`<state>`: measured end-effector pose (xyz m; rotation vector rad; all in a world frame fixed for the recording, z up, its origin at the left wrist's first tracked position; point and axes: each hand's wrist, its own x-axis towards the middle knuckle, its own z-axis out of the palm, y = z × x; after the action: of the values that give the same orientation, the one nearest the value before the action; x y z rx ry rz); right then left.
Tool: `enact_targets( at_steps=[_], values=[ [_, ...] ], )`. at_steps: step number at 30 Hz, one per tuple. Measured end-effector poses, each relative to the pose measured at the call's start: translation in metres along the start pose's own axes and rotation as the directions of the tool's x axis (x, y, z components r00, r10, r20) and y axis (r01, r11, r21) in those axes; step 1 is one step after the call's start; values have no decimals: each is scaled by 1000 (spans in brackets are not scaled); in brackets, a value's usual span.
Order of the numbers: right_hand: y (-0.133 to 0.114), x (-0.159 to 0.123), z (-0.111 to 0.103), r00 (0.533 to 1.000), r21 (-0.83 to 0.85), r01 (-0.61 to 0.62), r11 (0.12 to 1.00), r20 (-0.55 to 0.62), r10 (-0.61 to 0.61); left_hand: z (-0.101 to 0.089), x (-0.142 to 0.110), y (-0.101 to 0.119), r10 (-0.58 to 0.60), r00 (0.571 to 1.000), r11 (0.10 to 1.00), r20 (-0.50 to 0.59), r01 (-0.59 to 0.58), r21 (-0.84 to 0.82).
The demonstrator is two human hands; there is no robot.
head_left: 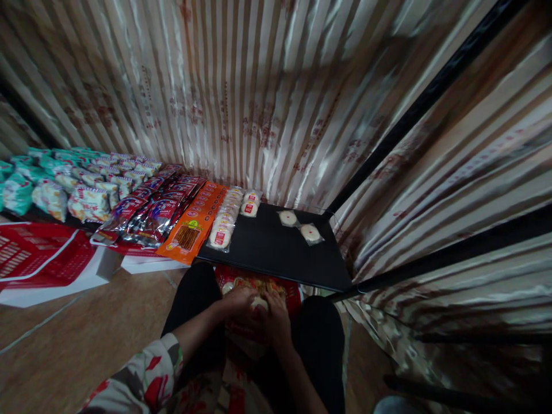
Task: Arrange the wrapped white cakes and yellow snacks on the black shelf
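Note:
My left hand (240, 301) and my right hand (277, 316) are close together between my knees, over a red basket (294, 294). Between them is a pale round cake in clear wrap (259, 303), and the fingers of both hands are closed around its sides. Yellowish packets and another pale round piece lie in the basket, partly hidden by my hands. On the black shelf (276, 253) beyond, a row of wrapped round cakes (224, 218) overlaps at the left. A short pair of cakes (250, 204) sits beside that row, and two single cakes (310, 233) lie farther right.
Left of the cakes are an orange snack packet (190, 227), dark red packets (157, 210) and many white and green bags (90, 198). A red basket (38, 253) stands at the left. Black poles (414, 115) and a striped curtain (241, 86) border the shelf.

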<state>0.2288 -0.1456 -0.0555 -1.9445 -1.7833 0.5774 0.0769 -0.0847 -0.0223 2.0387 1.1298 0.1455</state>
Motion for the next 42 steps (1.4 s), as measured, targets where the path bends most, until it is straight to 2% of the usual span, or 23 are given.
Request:
enact_targets(
  at_steps=[4, 7, 10, 13, 16, 19, 24, 26, 28, 31, 36, 42],
  values=[
    [-4, 5, -8, 990, 67, 20, 998, 140, -29, -17, 1, 11, 27, 996, 978, 91, -46, 205],
    [-4, 8, -16, 981, 131, -39, 991, 195, 13, -28, 1, 17, 40, 994, 973, 102, -62, 225],
    [-3, 12, -23, 972, 213, -141, 967, 214, 95, -37, 2, 23, 57, 997, 980, 61, -67, 188],
    [-2, 19, -26, 966, 459, -208, 864, 235, 108, -45, 2, 30, 61, 998, 986, -34, -55, 159],
    [-8, 30, -29, 954, 716, -251, 651, 298, 40, -52, 3, 34, 86, 977, 989, -194, -61, 132],
    [-18, 42, -37, 955, 800, -270, 536, 292, 47, -55, 5, 36, 116, 925, 986, -363, -62, 157],
    [-35, 69, -51, 972, 848, -235, 474, 199, 125, -54, 12, 32, 181, 805, 965, -565, -35, 260],
    [-39, 82, -53, 977, 857, -203, 473, 143, 161, -53, 17, 28, 198, 764, 957, -614, -14, 290],
    [-43, 97, -52, 979, 865, -165, 474, 85, 185, -53, 22, 25, 224, 756, 949, -615, -27, 313],
    [-47, 120, -48, 978, 861, -124, 493, 22, 207, -53, 31, 21, 233, 778, 946, -584, -43, 320],
    [-48, 157, -35, 981, 820, -92, 565, -24, 195, -55, 48, 16, 168, 819, 953, -548, 6, 303],
    [-44, 190, -19, 977, 637, -81, 766, -102, 187, -60, 72, 5, 98, 829, 951, -550, 85, 296]
  ],
)
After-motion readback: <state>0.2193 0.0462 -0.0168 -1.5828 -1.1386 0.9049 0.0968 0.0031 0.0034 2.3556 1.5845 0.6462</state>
